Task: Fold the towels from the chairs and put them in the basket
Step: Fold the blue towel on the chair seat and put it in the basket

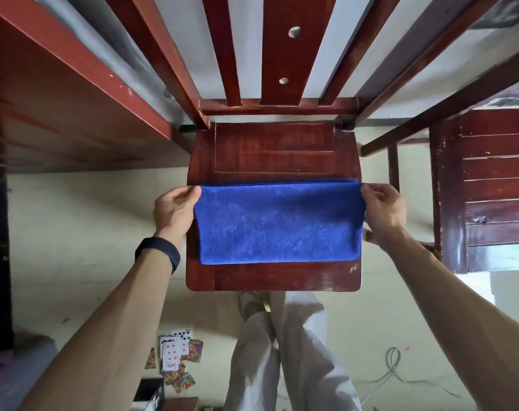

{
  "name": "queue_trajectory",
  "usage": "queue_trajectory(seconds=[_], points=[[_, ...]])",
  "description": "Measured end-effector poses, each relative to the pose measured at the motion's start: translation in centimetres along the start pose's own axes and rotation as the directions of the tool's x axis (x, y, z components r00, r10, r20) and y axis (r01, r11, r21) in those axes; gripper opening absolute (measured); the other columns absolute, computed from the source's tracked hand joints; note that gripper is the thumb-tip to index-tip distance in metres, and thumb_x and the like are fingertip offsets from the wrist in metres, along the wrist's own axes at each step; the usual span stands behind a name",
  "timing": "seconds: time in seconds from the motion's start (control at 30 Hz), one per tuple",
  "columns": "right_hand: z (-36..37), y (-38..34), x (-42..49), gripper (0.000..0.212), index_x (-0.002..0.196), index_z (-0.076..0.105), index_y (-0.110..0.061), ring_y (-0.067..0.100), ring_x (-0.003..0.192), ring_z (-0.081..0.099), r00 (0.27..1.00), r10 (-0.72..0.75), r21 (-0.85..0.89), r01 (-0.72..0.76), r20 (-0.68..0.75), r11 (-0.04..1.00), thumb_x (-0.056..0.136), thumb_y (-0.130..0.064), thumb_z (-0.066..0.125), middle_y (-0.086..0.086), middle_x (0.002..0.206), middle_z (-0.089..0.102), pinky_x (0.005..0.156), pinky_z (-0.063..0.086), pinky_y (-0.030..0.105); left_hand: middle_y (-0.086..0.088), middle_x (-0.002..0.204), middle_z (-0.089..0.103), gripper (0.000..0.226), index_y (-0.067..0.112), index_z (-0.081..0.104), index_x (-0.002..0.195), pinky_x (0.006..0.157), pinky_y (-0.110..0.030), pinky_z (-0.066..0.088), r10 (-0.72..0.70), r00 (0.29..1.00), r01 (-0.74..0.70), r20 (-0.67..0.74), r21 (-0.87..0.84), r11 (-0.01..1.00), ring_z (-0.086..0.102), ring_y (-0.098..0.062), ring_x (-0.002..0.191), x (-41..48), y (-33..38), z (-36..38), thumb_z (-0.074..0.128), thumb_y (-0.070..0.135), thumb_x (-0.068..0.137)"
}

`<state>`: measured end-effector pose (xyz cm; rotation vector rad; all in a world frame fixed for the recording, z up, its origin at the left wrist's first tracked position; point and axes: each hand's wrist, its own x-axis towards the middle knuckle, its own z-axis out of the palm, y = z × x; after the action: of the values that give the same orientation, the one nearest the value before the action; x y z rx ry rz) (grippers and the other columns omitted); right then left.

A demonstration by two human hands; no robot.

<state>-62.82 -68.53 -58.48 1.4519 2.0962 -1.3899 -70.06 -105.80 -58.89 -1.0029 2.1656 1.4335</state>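
Note:
A blue towel (279,223) lies folded into a wide band on the seat of a dark red wooden chair (273,149). My left hand (175,210) pinches the towel's far left corner at the seat's left edge. My right hand (384,210) pinches the far right corner at the seat's right edge. The top layer is held up slightly along the far edge, and a lower layer shows just behind it. No basket is in view.
A second dark red chair (489,188) stands close on the right. A red wooden frame (74,93) runs along the left. Playing cards (176,355) lie scattered on the pale floor by my legs, and a grey cable (394,369) lies at the lower right.

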Motion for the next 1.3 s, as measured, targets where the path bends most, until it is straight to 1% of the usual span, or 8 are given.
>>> queue_trajectory(seconds=[0.37, 0.63, 0.77, 0.87, 1.03, 1.13, 1.23, 1.3], points=[[1.3, -0.8, 1.5, 0.022, 0.101, 0.070, -0.027, 0.019, 0.090, 0.064, 0.997, -0.027, -0.191, 0.013, -0.075, 0.981, 0.088, -0.042, 0.062, -0.016, 0.083, 0.064, 0.082, 0.059, 0.052, 0.008, 0.080, 0.071, 0.007, 0.031, 0.072, 0.082, 0.087, -0.041, 0.059, 0.039, 0.998, -0.034, -0.044, 0.093, 0.995, 0.066, -0.014, 0.075, 1.2, -0.2, 0.8, 0.079, 0.031, 0.082], [1.7, -1.0, 1.6, 0.022, 0.103, 0.067, -0.023, 0.024, 0.093, 0.063, 0.992, -0.072, -0.264, 0.043, -0.101, 0.964, 0.091, -0.039, 0.059, -0.003, 0.097, 0.070, 0.087, 0.057, 0.047, 0.008, 0.081, 0.070, 0.014, 0.024, 0.074, 0.092, 0.089, -0.032, 0.056, 0.150, 0.984, -0.124, -0.093, 0.243, 0.962, 0.069, -0.013, 0.086, 1.5, -0.1, 1.6, 0.075, 0.034, 0.084], [2.0, -1.5, 1.5, 0.026, 0.098, 0.065, -0.028, 0.027, 0.091, 0.065, 0.993, -0.034, -0.285, 0.002, -0.109, 0.959, 0.085, -0.047, 0.054, -0.012, 0.083, 0.065, 0.079, 0.060, 0.050, 0.008, 0.081, 0.068, 0.019, 0.023, 0.073, 0.094, 0.086, -0.032, 0.056, 0.183, 0.976, -0.136, -0.116, 0.329, 0.935, 0.068, -0.017, 0.088, 1.5, 0.0, 1.8, 0.071, 0.039, 0.086], [2.4, -1.8, 1.6, 0.027, 0.096, 0.063, -0.027, 0.030, 0.092, 0.064, 0.988, -0.048, -0.350, -0.006, -0.144, 0.937, 0.084, -0.048, 0.052, -0.001, 0.087, 0.070, 0.082, 0.056, 0.042, 0.006, 0.083, 0.067, 0.022, 0.023, 0.069, 0.095, 0.077, -0.030, 0.053, 0.237, 0.965, -0.160, -0.116, 0.455, 0.876, 0.066, -0.022, 0.087, 1.4, 0.5, 2.1, 0.064, 0.044, 0.089], [2.8, -1.2, 1.4, 0.029, 0.101, 0.059, -0.022, 0.031, 0.099, 0.061, 0.976, -0.132, -0.392, 0.053, -0.175, 0.918, 0.090, -0.047, 0.052, 0.001, 0.097, 0.065, 0.083, 0.045, 0.036, 0.001, 0.092, 0.067, 0.027, 0.024, 0.061, 0.100, 0.069, -0.038, 0.052, 0.369, 0.927, -0.256, -0.070, 0.603, 0.756, 0.064, -0.029, 0.088, 1.2, 0.5, 2.5, 0.055, 0.049, 0.092], [3.0, 0.4, 0.1, 0.044, 0.118, 0.054, -0.018, 0.034, 0.110, 0.055, 0.924, -0.314, -0.426, 0.198, -0.220, 0.883, 0.090, -0.051, 0.053, 0.009, 0.125, 0.055, 0.094, 0.043, 0.043, -0.011, 0.116, 0.059, 0.038, 0.018, 0.057, 0.119, 0.076, -0.044, 0.047, 0.591, 0.807, -0.383, -0.028, 0.737, 0.558, 0.057, -0.035, 0.101, 0.1, -0.8, 2.5, 0.052, 0.046, 0.094], [5.1, 1.8, -3.8, 0.046, 0.127, 0.056, -0.013, 0.039, 0.117, 0.049, 0.761, -0.625, -0.627, 0.404, -0.174, 0.666, 0.093, -0.043, 0.057, 0.015, 0.141, 0.048, 0.096, 0.039, 0.047, -0.015, 0.143, 0.049, 0.052, 0.014, 0.054, 0.136, 0.099, -0.050, 0.039, 0.746, 0.627, -0.565, 0.225, 0.790, 0.237, 0.050, -0.037, 0.122, -3.4, -3.6, 4.1, 0.050, 0.044, 0.095], [7.7, 2.7, -6.4, 0.048, 0.137, 0.056, -0.017, 0.036, 0.136, 0.043, 0.682, -0.730, -0.694, 0.544, 0.038, 0.471, 0.096, -0.042, 0.053, 0.013, 0.155, 0.040, 0.106, 0.036, 0.049, -0.013, 0.157, 0.034, 0.061, 0.016, 0.044, 0.148, 0.114, -0.055, 0.027, 0.694, 0.614, -0.646, 0.375, 0.744, 0.169, 0.034, -0.037, 0.142, -5.5, -5.6, 6.1, 0.050, 0.046, 0.095]])
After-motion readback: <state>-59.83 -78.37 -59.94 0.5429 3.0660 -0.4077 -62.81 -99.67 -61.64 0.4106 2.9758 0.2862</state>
